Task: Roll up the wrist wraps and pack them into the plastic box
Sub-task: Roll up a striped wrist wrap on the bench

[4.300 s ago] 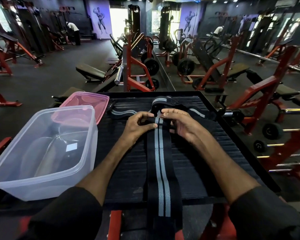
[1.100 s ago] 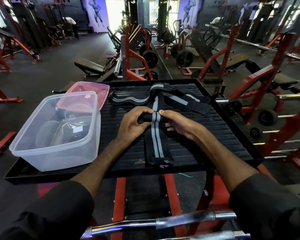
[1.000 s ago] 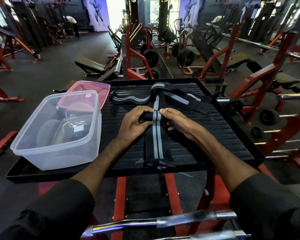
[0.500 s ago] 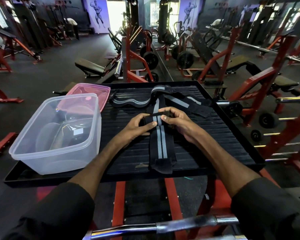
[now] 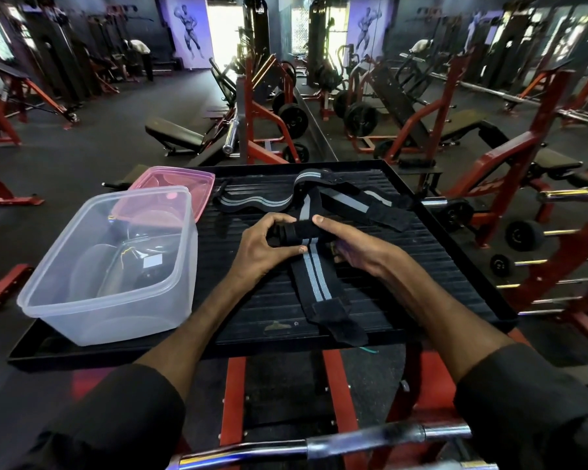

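Fingers [image 5: 276, 217] seemingly snug round wrist wrap [image 5: 314, 276]

We see a black ribbed bench [image 5: 435, 249] with a raised rim, set on a red metal frame [image 5: 233, 385]. On its left side stands a clear rectangular plastic box [image 5: 116, 320], open at the top. Just behind the box, at the far left corner, lies a pink translucent plastic lid [image 5: 184, 178]. Down the middle, a black wrist wrap with two grey stripes [image 5: 314, 279] lies flat, its far end rolled up and its near end reaching the front rim. Along the far side, more black grey-striped wraps [image 5: 255, 200] lie crossed over one another.
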Motion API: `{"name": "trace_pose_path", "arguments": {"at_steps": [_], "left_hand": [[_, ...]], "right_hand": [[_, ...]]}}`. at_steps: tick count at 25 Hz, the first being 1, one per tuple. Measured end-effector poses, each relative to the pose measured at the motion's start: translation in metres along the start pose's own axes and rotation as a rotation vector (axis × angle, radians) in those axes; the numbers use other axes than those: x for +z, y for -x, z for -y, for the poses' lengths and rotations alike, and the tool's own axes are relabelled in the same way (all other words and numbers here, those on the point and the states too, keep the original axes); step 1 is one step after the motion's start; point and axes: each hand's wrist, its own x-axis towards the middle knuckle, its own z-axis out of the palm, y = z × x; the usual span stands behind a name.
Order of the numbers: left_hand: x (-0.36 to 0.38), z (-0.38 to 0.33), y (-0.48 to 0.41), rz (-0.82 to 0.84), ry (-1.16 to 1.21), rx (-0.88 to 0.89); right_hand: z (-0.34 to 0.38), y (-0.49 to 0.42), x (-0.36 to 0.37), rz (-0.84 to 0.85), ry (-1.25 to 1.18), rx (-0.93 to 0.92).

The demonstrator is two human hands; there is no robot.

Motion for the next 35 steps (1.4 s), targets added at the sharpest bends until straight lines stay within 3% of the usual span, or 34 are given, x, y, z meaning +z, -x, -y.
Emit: {"name": "trace_pose_path", "arguments": {"at_steps": [4,8,11,14,18,23,26,30,32,35], "left_hand": [[0.0,-0.001,-0.002,0.004,0.012,-0.001],[0.001,-0.012,0.001,0.269,0.56,-0.404],[0.009,-0.015,-0.001,0.279,0.752,-0.457],[0.007,-0.014,-0.005,0.229,0.669,-0.465],[-0.006,-0.005,-0.006,0.28,0.31,-0.397],[-0.009,0.01,-0.002,0.209,-0.059,-0.119],[-0.005,0.007,0.004,0.119,-0.133,0.063],[-0.005,0.005,0.006,0.023,-0.226,0.255],[-0.005,0.005,0.005,0.038,-0.205,0.221],[-0.007,-0.005,0.001,0.188,0.126,-0.168]], "right_hand": [[-0.004,-0.001,0.003,-0.033,0.016,-0.058],[-0.012,-0.001,0.009,-0.108,0.006,-0.122],[-0.011,-0.001,0.02,-0.099,0.031,-0.156],[-0.011,-0.001,0.02,-0.131,-0.046,-0.201],[-0.01,0.002,0.012,-0.086,-0.109,-0.17],[0.0,0.005,0.001,0.03,-0.167,-0.043],[0.005,0.007,0.003,-0.016,-0.254,0.024],[0.002,0.008,0.004,0.041,-0.04,0.024],[0.0,0.01,0.004,0.003,-0.013,-0.015],[-0.004,0.014,0.005,-0.093,-0.058,-0.117]]}}
